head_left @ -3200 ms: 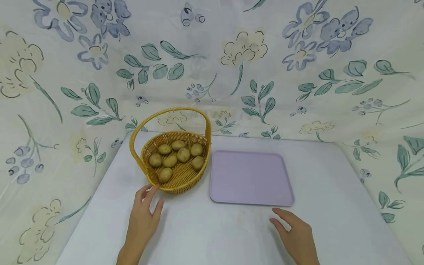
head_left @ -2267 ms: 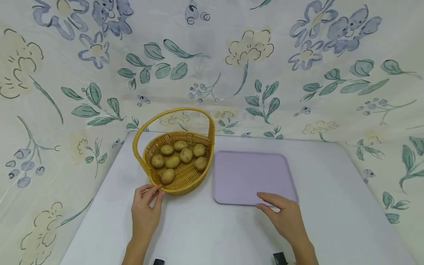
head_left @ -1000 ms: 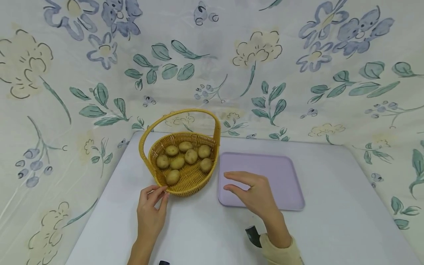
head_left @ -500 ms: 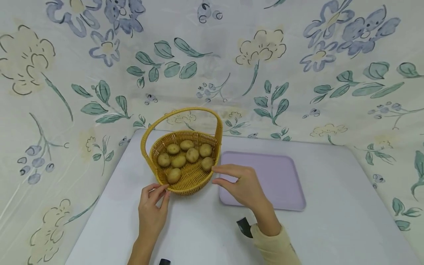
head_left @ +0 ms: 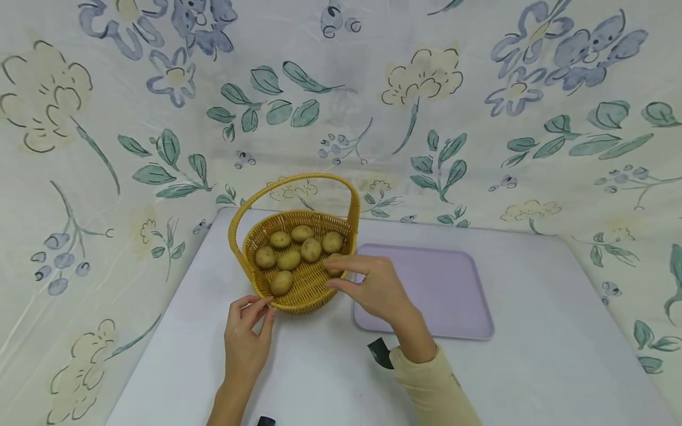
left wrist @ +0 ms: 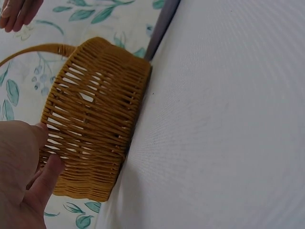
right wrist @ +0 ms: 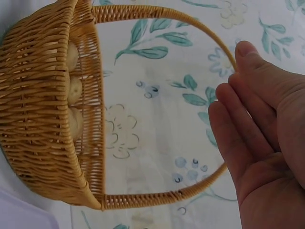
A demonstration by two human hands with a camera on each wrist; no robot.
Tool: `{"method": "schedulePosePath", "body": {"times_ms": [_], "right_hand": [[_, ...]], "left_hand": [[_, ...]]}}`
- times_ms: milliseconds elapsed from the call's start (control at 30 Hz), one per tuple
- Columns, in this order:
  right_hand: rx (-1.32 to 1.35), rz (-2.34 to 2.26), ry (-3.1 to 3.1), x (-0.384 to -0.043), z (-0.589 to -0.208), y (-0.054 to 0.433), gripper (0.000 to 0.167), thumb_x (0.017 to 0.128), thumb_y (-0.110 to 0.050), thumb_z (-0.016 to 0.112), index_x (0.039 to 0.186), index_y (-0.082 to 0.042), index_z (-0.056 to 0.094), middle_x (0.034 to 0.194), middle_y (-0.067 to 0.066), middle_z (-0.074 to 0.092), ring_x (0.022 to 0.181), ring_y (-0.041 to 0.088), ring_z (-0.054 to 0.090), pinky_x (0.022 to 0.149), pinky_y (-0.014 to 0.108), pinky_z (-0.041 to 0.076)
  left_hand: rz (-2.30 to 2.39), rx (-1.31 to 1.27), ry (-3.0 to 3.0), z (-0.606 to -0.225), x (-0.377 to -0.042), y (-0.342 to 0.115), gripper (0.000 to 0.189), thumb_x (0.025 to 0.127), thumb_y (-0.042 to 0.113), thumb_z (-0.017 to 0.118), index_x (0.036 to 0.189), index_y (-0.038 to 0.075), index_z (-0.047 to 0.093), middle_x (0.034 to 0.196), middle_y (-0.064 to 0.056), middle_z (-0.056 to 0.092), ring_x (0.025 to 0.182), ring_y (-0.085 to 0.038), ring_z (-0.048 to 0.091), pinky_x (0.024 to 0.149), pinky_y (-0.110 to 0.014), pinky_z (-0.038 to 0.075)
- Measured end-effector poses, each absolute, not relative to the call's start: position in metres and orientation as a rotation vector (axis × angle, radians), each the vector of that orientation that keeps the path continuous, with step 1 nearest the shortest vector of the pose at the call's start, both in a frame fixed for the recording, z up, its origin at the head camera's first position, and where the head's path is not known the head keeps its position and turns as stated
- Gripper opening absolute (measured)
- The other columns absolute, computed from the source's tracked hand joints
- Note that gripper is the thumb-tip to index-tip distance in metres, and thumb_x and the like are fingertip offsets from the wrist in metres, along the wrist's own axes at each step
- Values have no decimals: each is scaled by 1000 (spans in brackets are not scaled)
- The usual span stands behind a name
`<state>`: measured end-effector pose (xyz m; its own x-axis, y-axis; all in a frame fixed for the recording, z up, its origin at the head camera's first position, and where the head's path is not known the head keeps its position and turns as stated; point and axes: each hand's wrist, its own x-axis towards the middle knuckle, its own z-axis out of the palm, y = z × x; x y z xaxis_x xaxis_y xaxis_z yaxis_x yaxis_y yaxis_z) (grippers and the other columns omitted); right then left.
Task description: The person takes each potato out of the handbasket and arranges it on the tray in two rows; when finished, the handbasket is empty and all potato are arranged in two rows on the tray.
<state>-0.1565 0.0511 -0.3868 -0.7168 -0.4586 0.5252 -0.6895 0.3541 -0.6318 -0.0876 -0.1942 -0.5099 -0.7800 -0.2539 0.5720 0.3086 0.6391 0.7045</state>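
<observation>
A yellow woven basket (head_left: 299, 309) with a tall arched handle stands at the left of the table, holding several potatoes (head_left: 311, 249). My left hand (head_left: 247, 337) pinches its near rim; in the left wrist view the thumb lies against the outer weave of the basket (left wrist: 95, 95). My right hand (head_left: 375, 290) hovers over the basket's right side, thumb and fingers parted, partly hiding the potato (head_left: 334, 269) at that edge. From the right wrist view, this hand (right wrist: 267, 129) shows nothing in its grasp, and the basket wall (right wrist: 38, 100) covers most of the potatoes.
A flat lilac tray (head_left: 426, 290) lies just right of the basket, under the right forearm's side. Both rest on a white table (head_left: 533, 331). Floral cloth (head_left: 341, 118) hangs behind and at the sides.
My right hand has moved left and forward, from in front of the tray across it to above the basket's right edge. The left hand has stayed at the rim, closing onto it.
</observation>
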Motion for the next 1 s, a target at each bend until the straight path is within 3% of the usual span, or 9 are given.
{"method": "schedulePosePath", "body": {"times_ms": [400, 700, 900, 1000], "right_hand": [[1029, 1238, -2437, -169, -385, 30, 32, 83, -18, 85, 113, -9, 79, 111, 2, 79, 105, 18, 75, 94, 29, 62], [1053, 1170, -2530, -182, -377, 19, 32, 83, -21, 85, 113, -12, 79, 111, 1, 79, 100, 15, 74, 82, 25, 63], [1101, 1139, -2588, -189, -376, 12, 33, 86, -24, 83, 117, -13, 78, 115, 2, 77, 108, 17, 73, 92, 29, 63], [1125, 1122, -2604, -191, -376, 7, 32, 87, -25, 82, 117, -15, 79, 114, 0, 78, 104, 16, 72, 90, 29, 62]], "left_hand": [[-1078, -62, -2193, -510, -87, -194, 30, 77, -17, 80, 104, -5, 74, 113, -21, 58, 92, -28, 71, 92, 0, 49], [-1065, -87, -2186, -509, -88, -195, 30, 77, -16, 80, 104, -5, 75, 113, -21, 58, 92, -27, 71, 92, -1, 50], [-1080, -80, -2177, -509, -88, -195, 29, 77, -16, 80, 104, -5, 75, 113, -21, 59, 91, -27, 70, 92, -2, 51], [-1072, -79, -2176, -510, -88, -195, 29, 77, -15, 80, 103, -5, 75, 113, -21, 59, 92, -27, 70, 92, -2, 51]]}}
